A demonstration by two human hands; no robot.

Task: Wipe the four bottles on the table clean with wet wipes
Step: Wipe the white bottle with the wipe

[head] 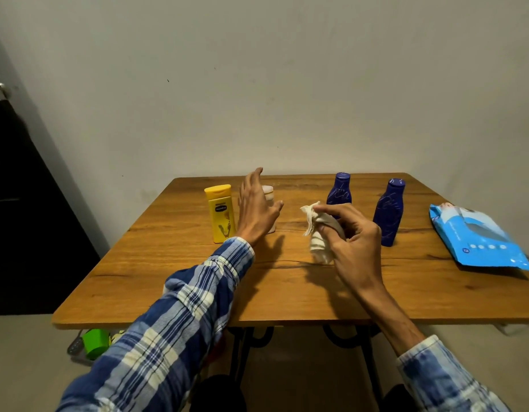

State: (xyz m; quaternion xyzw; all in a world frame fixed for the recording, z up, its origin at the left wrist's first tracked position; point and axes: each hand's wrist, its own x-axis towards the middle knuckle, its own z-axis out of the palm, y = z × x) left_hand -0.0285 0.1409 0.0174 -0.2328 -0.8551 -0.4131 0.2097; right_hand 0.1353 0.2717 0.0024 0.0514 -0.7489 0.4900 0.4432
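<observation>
The left arm, in a blue-and-white plaid sleeve [180,316], is hanging outstretched over the brown wooden table [197,278], and the left hand [257,209] is standing on edge above it, palm facing right. Its fingers [252,178] are standing straight and wide apart, holding nothing, with the thumb pointing right. The hand is hiding most of a pale pinkish-white bottle [269,193] standing just behind it, so I cannot tell whether it is touching that bottle. A flat yellow plastic bottle [221,214] with a flip cap is standing upright just left of the hand.

The right hand [355,236] is hovering over the middle of the table, wrist bent. Its fingers [331,211] are curling round a crumpled white wet wipe [318,236] – thumb and forefinger are pinching the upper end while the rest is hanging below the palm.

A dark blue scuffed bottle [340,188] is standing upright behind this hand, partly hidden by it, and a second dark blue bottle [389,212] is standing just to its right. A flat light-blue wipes packet [480,236] is lying near the table's right edge, apart from the bottles
</observation>
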